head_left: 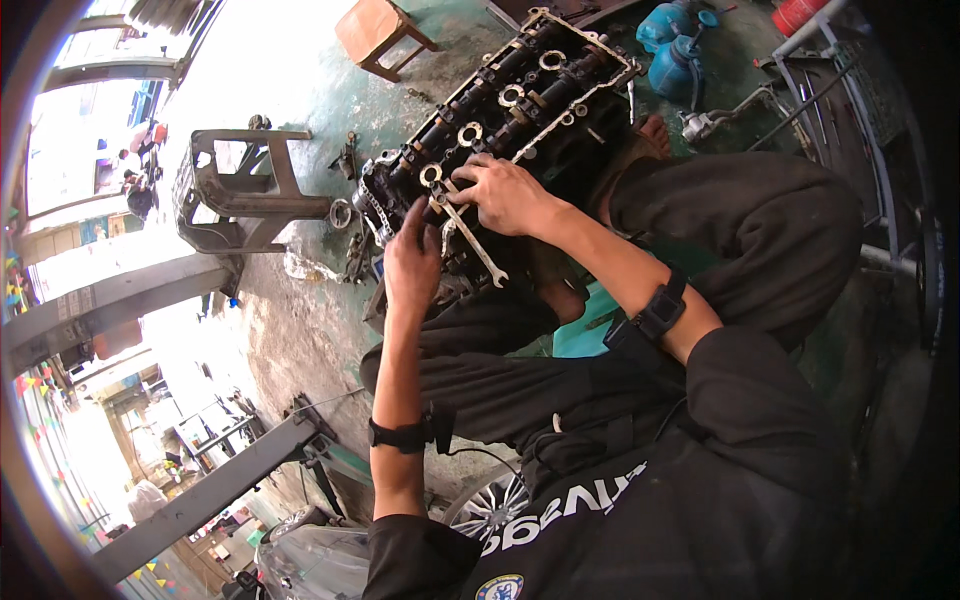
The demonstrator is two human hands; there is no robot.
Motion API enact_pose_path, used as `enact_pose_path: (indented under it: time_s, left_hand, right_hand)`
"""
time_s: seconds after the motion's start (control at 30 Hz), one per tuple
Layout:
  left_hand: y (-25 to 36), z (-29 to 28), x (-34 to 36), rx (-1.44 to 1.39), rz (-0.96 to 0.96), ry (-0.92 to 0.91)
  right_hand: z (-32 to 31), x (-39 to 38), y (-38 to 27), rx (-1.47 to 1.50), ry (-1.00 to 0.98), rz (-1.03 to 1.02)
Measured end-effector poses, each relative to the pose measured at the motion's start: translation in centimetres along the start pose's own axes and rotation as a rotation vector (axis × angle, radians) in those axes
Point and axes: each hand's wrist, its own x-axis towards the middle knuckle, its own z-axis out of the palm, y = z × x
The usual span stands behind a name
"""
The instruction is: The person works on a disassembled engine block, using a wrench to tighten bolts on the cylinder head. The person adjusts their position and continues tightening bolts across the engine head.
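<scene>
A dark engine [560,110] with its top uncovered lies in front of me, with camshafts and several pale round rings along it. A silver open-ended wrench [475,247] slants across its near end, the upper end among my fingers and the open jaw pointing down toward me. My right hand [505,195] is bent in from the right, its fingertips closed at the wrench's upper end. From below, my left hand [412,262] reaches up with its index finger stretched against the engine beside the wrench. The other left fingers are partly curled, and no object shows in them.
A grey plastic stool [245,195] lies tipped over at left; a small wooden stool [378,38] stands at the back. Blue containers [673,65] and a metal rack [845,110] are at right. Loose parts [345,155] lie on the floor left of the engine. My legs flank the near side.
</scene>
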Motion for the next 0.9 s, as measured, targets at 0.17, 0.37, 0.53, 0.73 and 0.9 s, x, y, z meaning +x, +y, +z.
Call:
enact_pose_path:
  time_s: [0.17,0.37,0.53,0.73,0.9]
  left_hand:
    - [-0.6,0.4,2.4,0.521,0.100,-0.131]
    - [-0.9,0.8,1.8,0.588,0.191,-0.090]
    - [-1.3,0.8,1.6,0.574,0.250,-0.048]
    - [-1.5,1.1,1.9,0.560,0.226,-0.025]
    - [-0.9,1.1,1.9,0.557,0.184,-0.034]
  right_hand:
    - [-0.5,0.0,-1.1,-0.149,0.016,0.002]
    - [-2.8,0.4,-2.9,0.140,-0.074,0.119]
    - [-3.8,0.6,-4.8,0.044,-0.417,0.035]
    - [-5.7,0.2,-5.1,0.029,-0.563,0.083]
    - [-6.2,-0.4,-5.8,-0.208,-0.321,0.195]
